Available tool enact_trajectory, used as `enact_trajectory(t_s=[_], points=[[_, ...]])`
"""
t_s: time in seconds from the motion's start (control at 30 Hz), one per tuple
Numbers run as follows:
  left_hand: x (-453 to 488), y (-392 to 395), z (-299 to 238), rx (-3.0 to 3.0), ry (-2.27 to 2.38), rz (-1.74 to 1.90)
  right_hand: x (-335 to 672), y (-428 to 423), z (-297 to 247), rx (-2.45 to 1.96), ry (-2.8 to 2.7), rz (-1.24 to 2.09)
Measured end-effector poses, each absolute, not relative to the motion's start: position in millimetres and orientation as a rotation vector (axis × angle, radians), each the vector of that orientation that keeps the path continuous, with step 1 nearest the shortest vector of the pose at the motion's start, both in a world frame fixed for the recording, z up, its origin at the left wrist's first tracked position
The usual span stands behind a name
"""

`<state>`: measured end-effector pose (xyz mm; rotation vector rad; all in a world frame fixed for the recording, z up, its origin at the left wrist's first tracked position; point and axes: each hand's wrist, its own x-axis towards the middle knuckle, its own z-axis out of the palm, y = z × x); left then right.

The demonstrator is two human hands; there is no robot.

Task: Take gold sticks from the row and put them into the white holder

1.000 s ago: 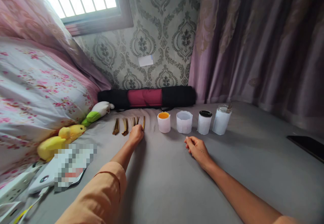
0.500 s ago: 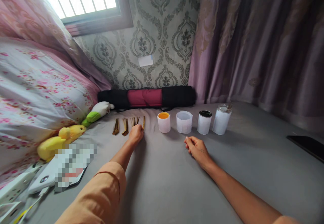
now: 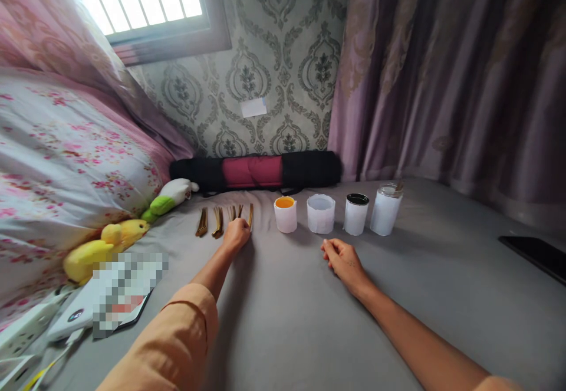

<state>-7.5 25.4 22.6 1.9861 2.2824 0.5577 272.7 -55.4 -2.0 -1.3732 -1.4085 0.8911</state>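
Observation:
Slim gold-coloured pieces, cutlery by their look, lie in small groups on the grey sheet, among them a left group (image 3: 201, 222) and a second group (image 3: 218, 222). My left hand (image 3: 237, 235) is closed over the near ends of the groups further right; its fingertips and whatever they grip are hidden. One narrow gold piece (image 3: 251, 215) shows just right of that hand. My right hand (image 3: 342, 258) rests on the sheet with curled fingers and nothing visible in them. It is nearest to a wide white-wrapped tub (image 3: 321, 215), without touching it.
Left of the tub stands a white-wrapped cup (image 3: 286, 220) with an orange inside. To its right are a dark-mouthed can (image 3: 355, 217) and a glass jar (image 3: 385, 214), both white-wrapped. A black and red roll (image 3: 252, 171) lies behind, plush toys (image 3: 104, 248) left, a phone (image 3: 533, 255) right.

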Motion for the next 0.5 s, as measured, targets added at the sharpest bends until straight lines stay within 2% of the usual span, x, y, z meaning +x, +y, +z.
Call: enact_trajectory(t_s=[0.5], points=[[-2.8, 28.5, 29.1, 1.821, 2.27, 0.699, 273.8, -55.1, -4.4, -1.377, -1.41, 0.893]])
